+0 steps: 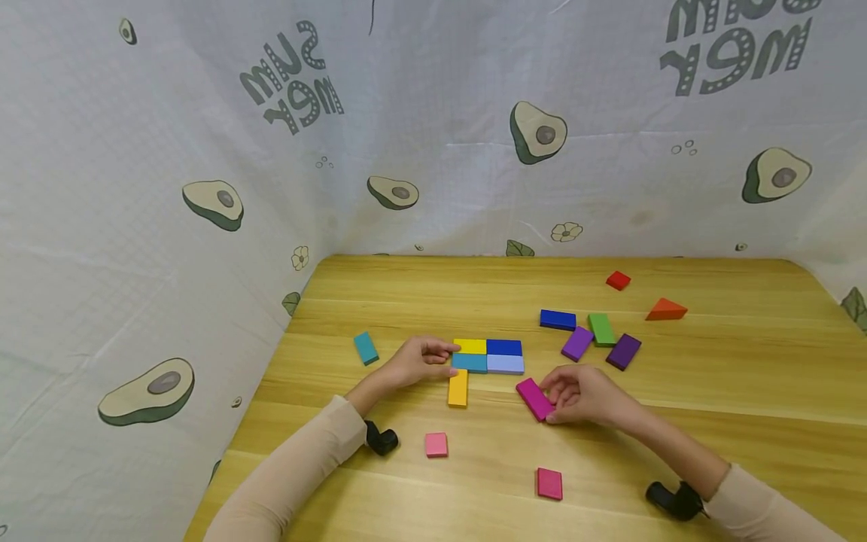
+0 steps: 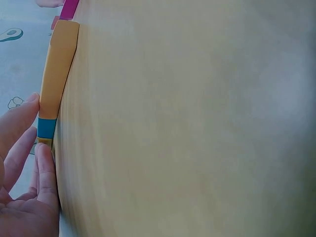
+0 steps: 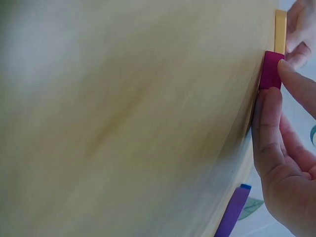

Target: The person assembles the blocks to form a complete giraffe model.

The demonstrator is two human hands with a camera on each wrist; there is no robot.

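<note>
Four touching blocks (image 1: 488, 357) seem steadied by the left hand (image 1: 415, 362), thumb and fingertip apart, while the right hand (image 1: 584, 395) pinches a magenta block (image 1: 534, 399)

The head view is bright, wrist views hazier.

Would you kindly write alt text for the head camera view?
A person's right hand holds a magenta block at a wooden table, while the left hand touches the left end of a four-block rectangle. Other coloured blocks lie around them, with an avocado-print cloth behind.
</note>
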